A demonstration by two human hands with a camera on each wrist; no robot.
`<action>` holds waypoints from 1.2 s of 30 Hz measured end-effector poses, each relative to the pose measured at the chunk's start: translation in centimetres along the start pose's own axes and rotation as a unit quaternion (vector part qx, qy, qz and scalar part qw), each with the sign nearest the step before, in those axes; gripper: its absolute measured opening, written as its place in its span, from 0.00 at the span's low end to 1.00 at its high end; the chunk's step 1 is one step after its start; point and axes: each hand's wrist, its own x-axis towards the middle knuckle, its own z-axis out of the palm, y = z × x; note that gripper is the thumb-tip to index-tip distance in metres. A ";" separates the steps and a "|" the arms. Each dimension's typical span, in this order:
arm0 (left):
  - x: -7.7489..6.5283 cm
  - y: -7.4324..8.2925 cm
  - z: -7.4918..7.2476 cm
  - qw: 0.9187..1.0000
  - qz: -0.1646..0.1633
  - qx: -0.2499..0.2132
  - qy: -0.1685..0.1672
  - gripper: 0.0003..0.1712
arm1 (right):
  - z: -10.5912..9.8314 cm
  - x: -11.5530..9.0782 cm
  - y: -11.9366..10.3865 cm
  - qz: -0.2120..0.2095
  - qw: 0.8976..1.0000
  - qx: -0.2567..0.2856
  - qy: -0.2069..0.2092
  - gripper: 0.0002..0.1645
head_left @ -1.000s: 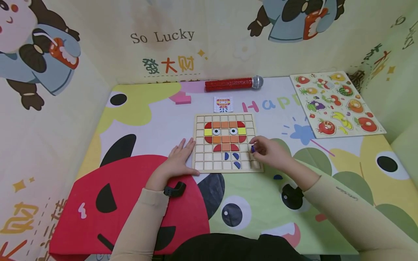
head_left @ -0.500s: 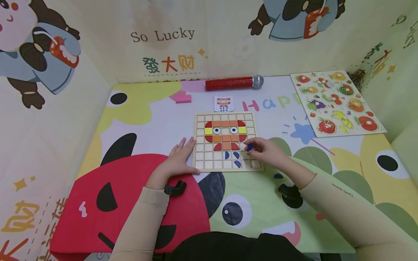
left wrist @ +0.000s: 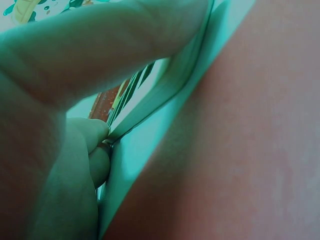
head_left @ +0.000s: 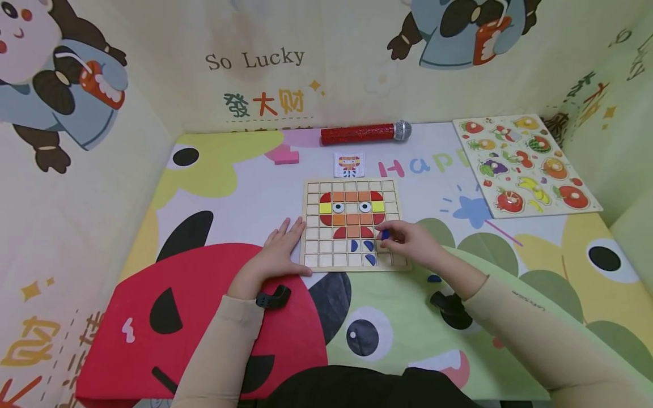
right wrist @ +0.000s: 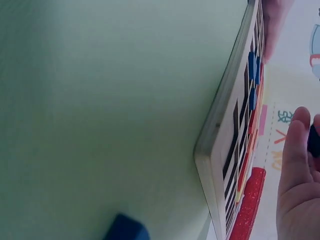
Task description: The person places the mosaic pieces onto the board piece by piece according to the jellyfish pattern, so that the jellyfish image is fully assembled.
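A wooden grid board (head_left: 325,246) lies in the middle of the table, bearing a face pattern of red, orange and yellow pieces with two eye pieces (head_left: 338,207). Below the face sit several blue rounded pieces (head_left: 369,245). My left hand (head_left: 278,249) rests along the board's left edge, fingers spread and thumb at the near corner; the left wrist view shows it against the board's side. Over the board's right part, my right hand (head_left: 413,245) pinches a blue rounded piece (head_left: 385,234) between thumb and fingers. Another blue piece (head_left: 434,278) lies on the tablecloth under the right wrist.
Behind the board lies a small picture card (head_left: 349,165) showing a similar figure. Farther back is a red toy microphone (head_left: 364,133). A fruit puzzle board (head_left: 490,187) lies at the back right. Printed curtains stand behind the table's far edge.
My right hand has moved left with the blue piece, from the board's right edge to beside the placed blue pieces. My left hand has stayed in place.
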 end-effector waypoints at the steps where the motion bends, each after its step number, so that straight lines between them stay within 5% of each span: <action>1: 0.0 -0.1 0.0 1.000 0.000 0.000 0.001 0.66 | 0.1 0.0 0.0 -0.003 1.000 0.004 0.000 0.20; 10: 0.2 -0.3 0.1 1.000 0.001 0.018 0.002 0.67 | 0.4 0.2 -0.6 -0.007 0.997 0.071 -0.019 0.22; 20: 0.1 -0.3 0.1 1.000 0.005 0.012 0.004 0.66 | 0.2 0.1 -0.8 -0.018 0.997 0.077 -0.008 0.23; 29: 0.1 -0.3 0.1 1.000 0.006 0.015 0.007 0.66 | 0.2 0.2 -0.9 0.009 0.991 0.130 -0.012 0.22; 36: 0.1 -0.4 0.2 1.000 0.005 0.016 0.005 0.66 | 0.3 0.2 -0.5 -0.007 0.997 0.079 0.013 0.20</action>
